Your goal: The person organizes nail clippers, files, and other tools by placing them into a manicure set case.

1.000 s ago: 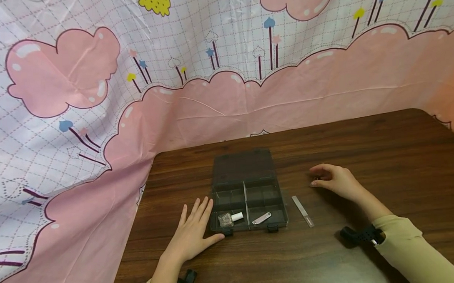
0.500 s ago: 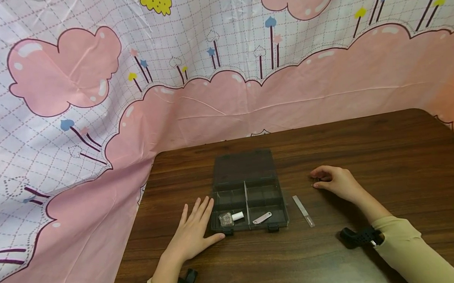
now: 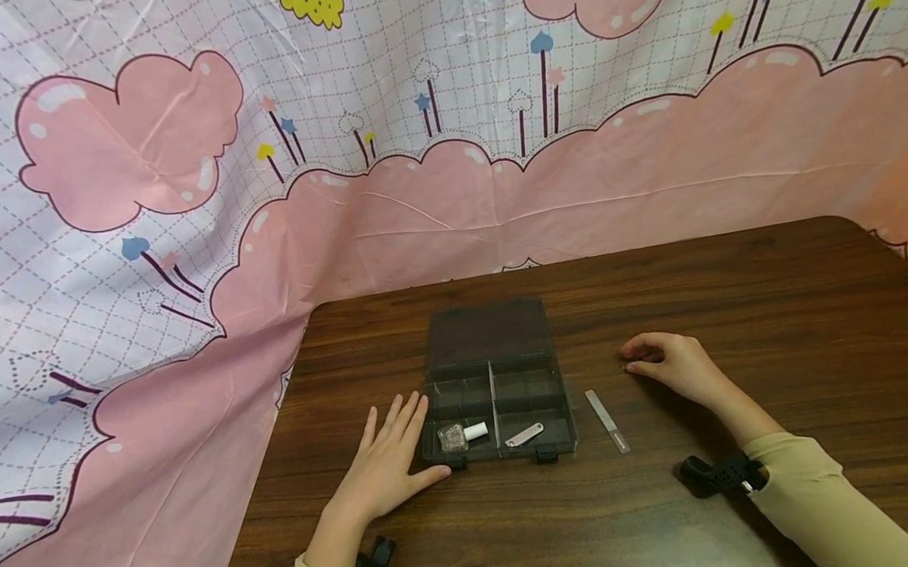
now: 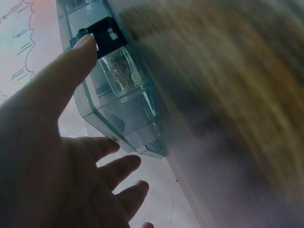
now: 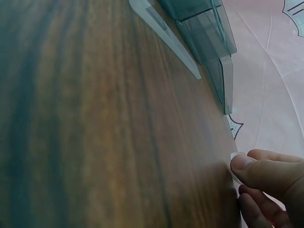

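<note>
My left hand [image 3: 385,465] lies spread at the left front corner of a dark see-through divided box [image 3: 494,367], its thumb against a black latch [image 4: 107,37]. A glitter nail polish bottle [image 3: 453,438] with a white cap lies in the front left compartment. The front right one holds a nail clipper [image 3: 524,435]. Right of the box, a nail file [image 3: 606,422] rests on the table. Farther right, my right hand [image 3: 674,363] pinches a small clear-looking thing [image 5: 233,176] low over the tabletop; fingers hide most of it and its kind is unclear.
The box's lid [image 3: 489,328] is folded back flat behind it. Under everything is a dark wooden table [image 3: 770,306]. A pink and white patterned cloth [image 3: 586,187] hangs along the back and left edges. Each wrist wears a black camera mount [image 3: 719,474].
The right hand stays in nearly the same place, its fingertips shifting slightly around the small thing. The left hand, the box and its contents have not visibly moved.
</note>
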Demonstrator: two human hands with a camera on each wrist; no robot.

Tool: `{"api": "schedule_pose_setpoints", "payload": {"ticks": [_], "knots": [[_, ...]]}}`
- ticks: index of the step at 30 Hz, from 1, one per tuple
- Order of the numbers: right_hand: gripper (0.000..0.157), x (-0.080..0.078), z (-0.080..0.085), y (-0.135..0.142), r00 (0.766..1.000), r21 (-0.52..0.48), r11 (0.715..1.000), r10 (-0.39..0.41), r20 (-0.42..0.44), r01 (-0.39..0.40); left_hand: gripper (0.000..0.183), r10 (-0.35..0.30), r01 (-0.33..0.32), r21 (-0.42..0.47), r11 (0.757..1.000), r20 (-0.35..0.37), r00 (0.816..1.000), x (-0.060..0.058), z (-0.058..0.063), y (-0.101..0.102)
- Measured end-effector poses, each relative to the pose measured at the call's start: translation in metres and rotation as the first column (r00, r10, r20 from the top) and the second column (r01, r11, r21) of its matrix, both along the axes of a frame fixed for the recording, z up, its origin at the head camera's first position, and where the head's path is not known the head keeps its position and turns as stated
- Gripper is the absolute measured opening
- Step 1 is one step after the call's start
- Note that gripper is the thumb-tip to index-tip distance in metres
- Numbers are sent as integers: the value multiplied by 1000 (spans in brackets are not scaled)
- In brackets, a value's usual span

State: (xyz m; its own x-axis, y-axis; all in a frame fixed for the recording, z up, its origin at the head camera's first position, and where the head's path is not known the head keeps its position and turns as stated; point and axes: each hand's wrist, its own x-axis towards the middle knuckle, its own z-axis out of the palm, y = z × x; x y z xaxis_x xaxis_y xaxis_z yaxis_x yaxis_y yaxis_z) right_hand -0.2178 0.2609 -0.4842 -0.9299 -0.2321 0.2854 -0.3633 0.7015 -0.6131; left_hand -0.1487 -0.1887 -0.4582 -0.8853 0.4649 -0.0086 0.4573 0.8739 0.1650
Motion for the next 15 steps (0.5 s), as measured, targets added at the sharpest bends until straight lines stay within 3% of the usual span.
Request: {"api": "schedule_pose_setpoints", "payload": {"ticks": [15], "knots": [[12,1,-1,-3,999,0,1000,-21,-26,21,99,-2,2,-10,1000,-3,1000,0,0,0]]}}
